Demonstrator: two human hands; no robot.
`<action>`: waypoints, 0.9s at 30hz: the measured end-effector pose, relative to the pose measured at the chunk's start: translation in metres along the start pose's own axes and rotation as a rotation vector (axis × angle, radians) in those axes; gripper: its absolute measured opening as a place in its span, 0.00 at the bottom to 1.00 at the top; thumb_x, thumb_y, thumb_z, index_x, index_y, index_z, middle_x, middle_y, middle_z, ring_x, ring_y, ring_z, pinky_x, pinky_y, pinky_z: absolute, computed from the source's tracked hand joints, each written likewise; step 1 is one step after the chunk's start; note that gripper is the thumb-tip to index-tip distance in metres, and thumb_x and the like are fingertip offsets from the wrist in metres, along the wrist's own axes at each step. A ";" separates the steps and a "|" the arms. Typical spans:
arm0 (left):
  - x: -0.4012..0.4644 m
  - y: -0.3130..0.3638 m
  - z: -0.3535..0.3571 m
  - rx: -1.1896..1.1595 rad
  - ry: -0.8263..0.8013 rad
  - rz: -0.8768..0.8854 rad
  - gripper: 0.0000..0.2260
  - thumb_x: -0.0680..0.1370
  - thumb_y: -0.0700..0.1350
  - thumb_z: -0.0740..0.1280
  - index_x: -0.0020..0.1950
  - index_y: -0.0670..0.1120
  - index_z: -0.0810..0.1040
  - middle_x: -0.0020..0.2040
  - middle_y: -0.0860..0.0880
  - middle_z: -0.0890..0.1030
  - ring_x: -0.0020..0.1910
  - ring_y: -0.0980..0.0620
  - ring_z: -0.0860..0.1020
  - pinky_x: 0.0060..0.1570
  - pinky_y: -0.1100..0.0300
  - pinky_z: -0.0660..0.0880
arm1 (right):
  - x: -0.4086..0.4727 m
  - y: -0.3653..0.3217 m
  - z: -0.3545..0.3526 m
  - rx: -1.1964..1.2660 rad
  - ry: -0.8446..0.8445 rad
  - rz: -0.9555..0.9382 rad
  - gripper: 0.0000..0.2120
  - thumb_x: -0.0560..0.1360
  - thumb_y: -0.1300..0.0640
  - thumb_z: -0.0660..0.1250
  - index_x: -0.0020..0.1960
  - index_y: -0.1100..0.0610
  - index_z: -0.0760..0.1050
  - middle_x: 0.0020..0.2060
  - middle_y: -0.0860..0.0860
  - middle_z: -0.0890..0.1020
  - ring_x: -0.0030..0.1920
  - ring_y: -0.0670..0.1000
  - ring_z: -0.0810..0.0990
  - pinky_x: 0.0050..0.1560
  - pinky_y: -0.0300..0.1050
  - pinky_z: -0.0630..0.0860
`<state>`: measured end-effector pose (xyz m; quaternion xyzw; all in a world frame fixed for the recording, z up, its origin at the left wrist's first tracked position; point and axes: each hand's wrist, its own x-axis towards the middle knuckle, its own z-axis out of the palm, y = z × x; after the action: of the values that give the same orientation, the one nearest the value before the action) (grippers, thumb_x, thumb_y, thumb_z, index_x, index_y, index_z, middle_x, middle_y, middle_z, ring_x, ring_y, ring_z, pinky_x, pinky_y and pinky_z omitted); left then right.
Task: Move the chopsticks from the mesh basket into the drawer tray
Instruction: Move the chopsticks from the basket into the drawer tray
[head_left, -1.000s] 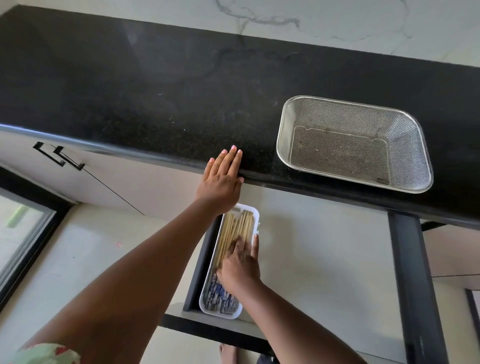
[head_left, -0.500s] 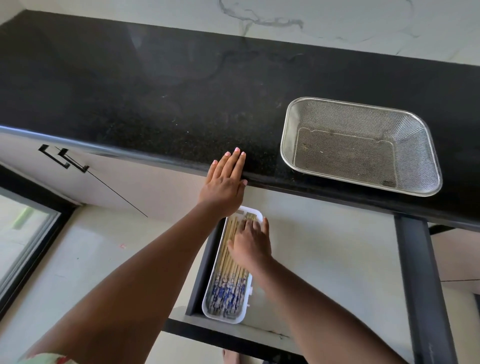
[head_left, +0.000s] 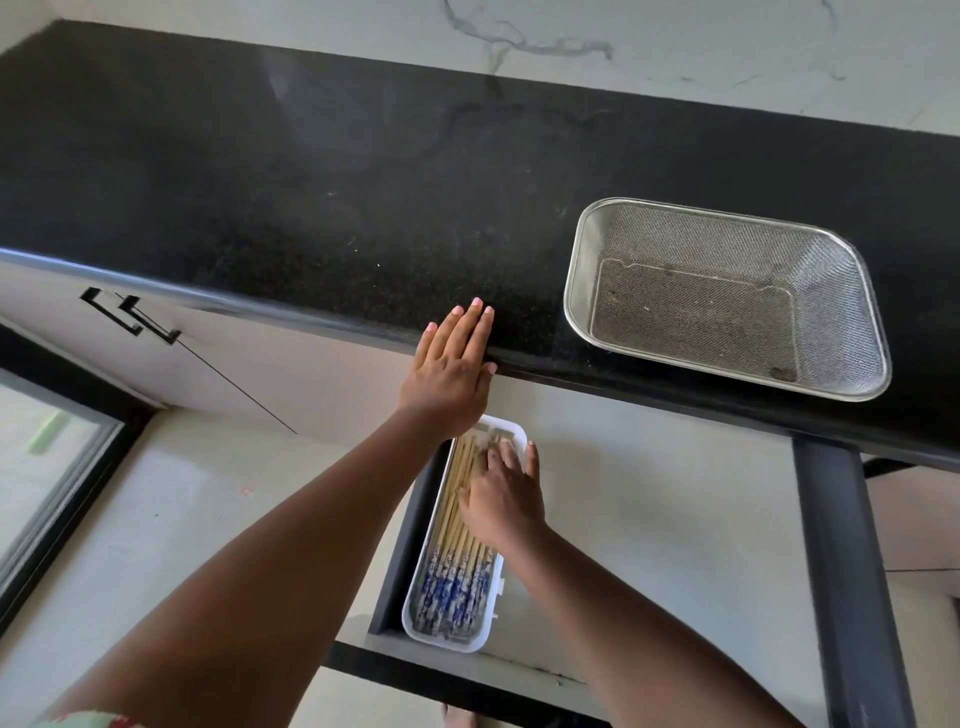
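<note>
A white drawer tray (head_left: 415, 618) sits in the open drawer (head_left: 623, 545) below the counter. Several wooden chopsticks (head_left: 452, 582) with blue-patterned ends lie lengthwise in it. My right hand (head_left: 501, 499) rests flat on the chopsticks near the tray's far end, fingers spread, holding nothing. My left hand (head_left: 452, 369) lies flat on the front edge of the black counter (head_left: 260, 182), fingers together and straight. The steel mesh basket (head_left: 582, 312) stands on the counter to the right with nothing in it.
Pale cabinet doors with black handles (head_left: 130, 317) are at the left under the counter. A black vertical frame post (head_left: 841, 571) runs down on the right of the drawer. A glass-fronted panel (head_left: 47, 467) is at the far left.
My right hand slid along the chopsticks from the tray's near, blue-patterned end toward its far end, uncovering the blue ends. The left hand stayed on the counter edge.
</note>
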<state>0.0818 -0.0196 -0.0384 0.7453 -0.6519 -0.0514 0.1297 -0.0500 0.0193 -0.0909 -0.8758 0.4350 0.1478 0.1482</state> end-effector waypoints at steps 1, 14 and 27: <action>0.000 0.000 0.000 0.002 0.002 -0.001 0.27 0.82 0.50 0.51 0.79 0.48 0.46 0.80 0.48 0.47 0.78 0.50 0.44 0.73 0.55 0.36 | 0.001 -0.001 0.000 0.007 0.002 -0.004 0.31 0.81 0.45 0.51 0.78 0.61 0.53 0.78 0.59 0.56 0.78 0.59 0.50 0.73 0.61 0.34; 0.000 0.000 0.001 0.004 -0.002 -0.006 0.27 0.83 0.51 0.50 0.79 0.49 0.45 0.80 0.49 0.46 0.78 0.50 0.42 0.73 0.55 0.35 | 0.026 0.008 0.000 0.005 0.010 0.096 0.32 0.80 0.43 0.54 0.75 0.63 0.59 0.71 0.58 0.70 0.70 0.58 0.63 0.65 0.53 0.60; -0.001 0.001 0.000 -0.012 -0.008 -0.009 0.27 0.83 0.50 0.51 0.79 0.48 0.45 0.80 0.49 0.46 0.78 0.50 0.41 0.74 0.53 0.36 | 0.028 0.007 0.003 0.034 0.080 0.077 0.26 0.80 0.43 0.52 0.67 0.60 0.73 0.66 0.56 0.75 0.67 0.57 0.65 0.63 0.54 0.61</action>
<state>0.0803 -0.0184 -0.0377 0.7473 -0.6487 -0.0591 0.1315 -0.0396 -0.0034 -0.1056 -0.8610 0.4763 0.1108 0.1397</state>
